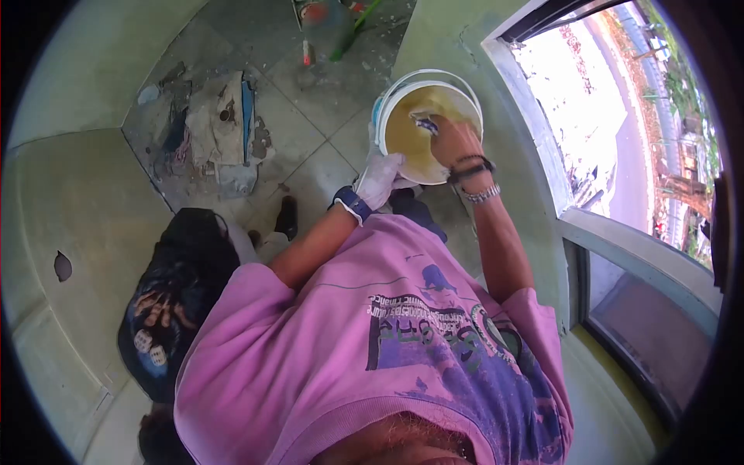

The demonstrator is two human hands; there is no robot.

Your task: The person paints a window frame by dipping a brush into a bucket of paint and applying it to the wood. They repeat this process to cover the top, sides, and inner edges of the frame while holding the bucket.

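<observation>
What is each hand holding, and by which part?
Gloved left hand: round white plastic bucket, by its near side. Right hand: a small bluish tool inside it, grip unclear.

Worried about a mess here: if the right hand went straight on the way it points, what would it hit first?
Most likely the yellowish liquid inside the white bucket: the right hand points down into it. Depth is unclear, so it could be the bucket's inner wall instead.

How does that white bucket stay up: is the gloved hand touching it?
Touching. The head view shows the gloved left hand gripping the near edge of the bucket, with no gap between them.
</observation>
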